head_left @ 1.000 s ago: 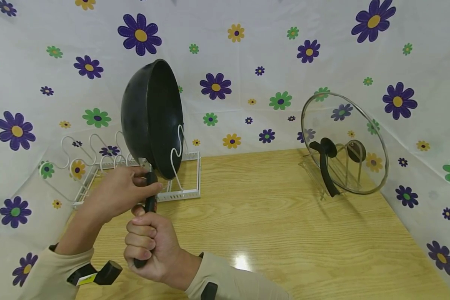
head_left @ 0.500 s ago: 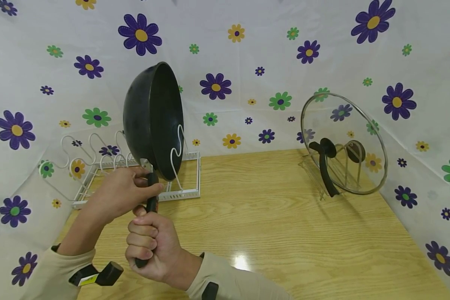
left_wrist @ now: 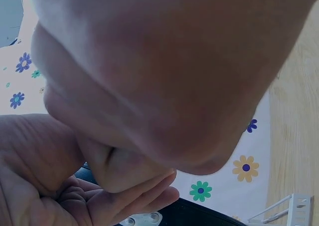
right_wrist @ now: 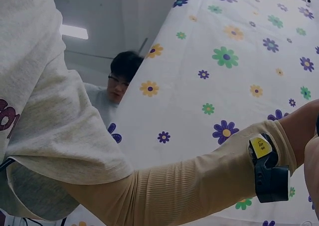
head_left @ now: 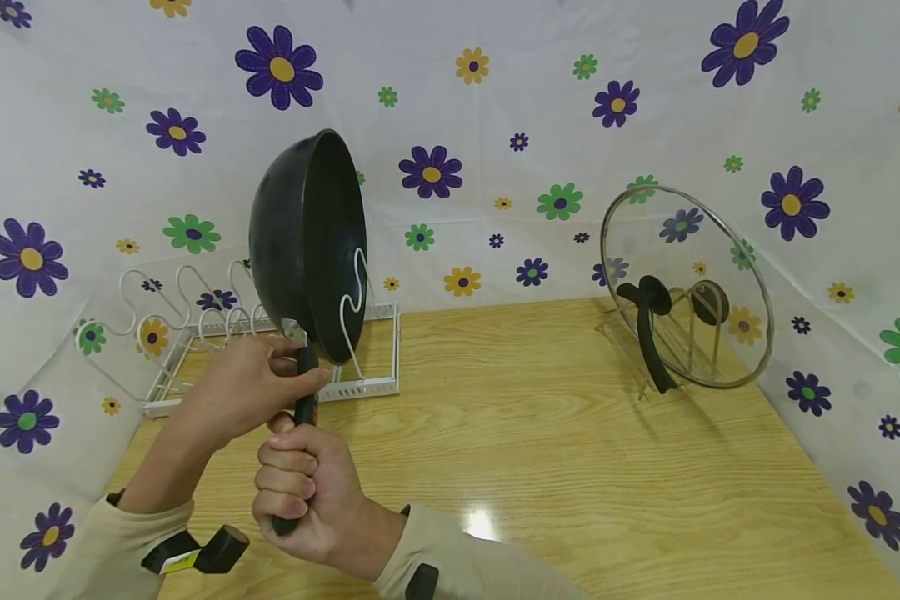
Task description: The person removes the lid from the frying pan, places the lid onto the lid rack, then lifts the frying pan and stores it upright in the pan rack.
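A black wok [head_left: 281, 225] stands on edge over the right end of a white wire rack [head_left: 360, 388], its hollow side facing right. Its black handle [head_left: 307, 392] slants down toward me. My right hand [head_left: 311, 492] grips the lower part of this handle in a fist. Higher up, close to the metal bracket [head_left: 294, 331], my left hand [head_left: 243, 383] pinches the handle, thumb across the front and fingers mostly hidden behind. A large hand fills much of the left wrist view, with the wok's rim dark below it.
At the right, a glass lid [head_left: 720, 350] with a black handle leans in a small wire stand [head_left: 642, 387] on the wooden table [head_left: 540, 433]. Flowered cloth [head_left: 480, 167] encloses the back and sides. Another person [right_wrist: 119, 81] appears behind the cloth in the right wrist view.
The wok has shifted slightly right and down, its top edge lower than before. Both hands have moved a little right with the handle, keeping their hold.
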`<state>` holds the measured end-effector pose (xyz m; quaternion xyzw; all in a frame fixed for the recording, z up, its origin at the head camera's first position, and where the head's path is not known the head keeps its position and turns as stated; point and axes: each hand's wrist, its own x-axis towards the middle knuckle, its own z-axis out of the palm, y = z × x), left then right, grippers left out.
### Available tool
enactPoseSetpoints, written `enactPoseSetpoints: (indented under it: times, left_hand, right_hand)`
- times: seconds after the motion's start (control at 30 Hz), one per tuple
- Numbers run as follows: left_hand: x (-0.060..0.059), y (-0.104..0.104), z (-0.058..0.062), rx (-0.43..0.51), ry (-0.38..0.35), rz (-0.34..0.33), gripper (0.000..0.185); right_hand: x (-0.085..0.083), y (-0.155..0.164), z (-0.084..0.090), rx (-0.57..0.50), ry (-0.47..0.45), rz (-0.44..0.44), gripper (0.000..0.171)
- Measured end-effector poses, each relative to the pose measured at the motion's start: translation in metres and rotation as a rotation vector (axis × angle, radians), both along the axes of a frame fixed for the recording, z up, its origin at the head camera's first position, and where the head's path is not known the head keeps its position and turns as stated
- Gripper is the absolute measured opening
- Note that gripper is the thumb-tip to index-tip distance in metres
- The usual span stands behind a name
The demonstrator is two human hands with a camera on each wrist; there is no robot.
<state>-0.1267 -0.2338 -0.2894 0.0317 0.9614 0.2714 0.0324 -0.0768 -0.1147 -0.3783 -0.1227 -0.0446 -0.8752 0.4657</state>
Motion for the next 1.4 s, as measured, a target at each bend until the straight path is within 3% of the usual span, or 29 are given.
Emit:
enactPoseSetpoints:
  times: [0.7,1.4]
  left_hand:
    - [0.001,0.0,-0.006,0.016,0.009,-0.007,0.039]
    - [0.002,0.003,-0.012,0.013,0.015,0.028,0.035]
  right_hand:
    - [0.001,0.002,-0.005,0.003,-0.002,0.01,0.049]
    - [0.001,0.003,-0.008,-0.004,-0.025,0.014,0.05]
